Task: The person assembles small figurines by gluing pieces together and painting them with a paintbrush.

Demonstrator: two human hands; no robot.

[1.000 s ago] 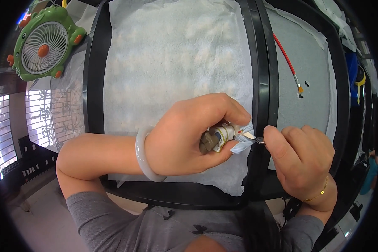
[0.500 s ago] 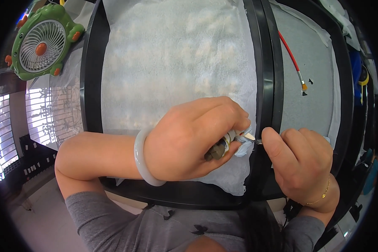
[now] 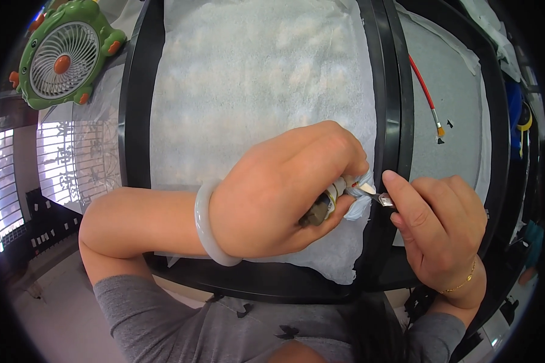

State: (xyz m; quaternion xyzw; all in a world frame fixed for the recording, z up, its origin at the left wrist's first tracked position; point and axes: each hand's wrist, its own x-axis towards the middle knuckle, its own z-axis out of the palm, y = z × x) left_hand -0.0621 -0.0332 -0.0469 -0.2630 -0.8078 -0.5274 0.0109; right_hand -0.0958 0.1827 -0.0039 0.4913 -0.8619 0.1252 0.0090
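My left hand [image 3: 290, 187], with a white bangle at its wrist, is closed around a small object with an olive-brown end [image 3: 316, 213] and white and yellow parts; most of it is hidden in the palm. From the fingertips stick out a crumpled pale blue tissue [image 3: 358, 209] and a small cream-coloured piece [image 3: 367, 189]. To the right, my right hand [image 3: 439, 227] pinches a slim tool with a silver collar [image 3: 386, 201] between thumb and fingers. Its dark tip points at the cream piece and seems to touch it. The tool's handle is hidden by the hand.
Under my left hand lies a white-paper-lined black tray [image 3: 138, 121]. Another black-rimmed tray [image 3: 499, 139] on the right holds a red-handled paintbrush [image 3: 425, 88] and dark scraps. A green fan [image 3: 62, 63] stands at the far left.
My right index finger and thumb have spread apart, and more of the tool's silver collar shows. My left hand has shifted slightly up and right in view, still gripping the object.
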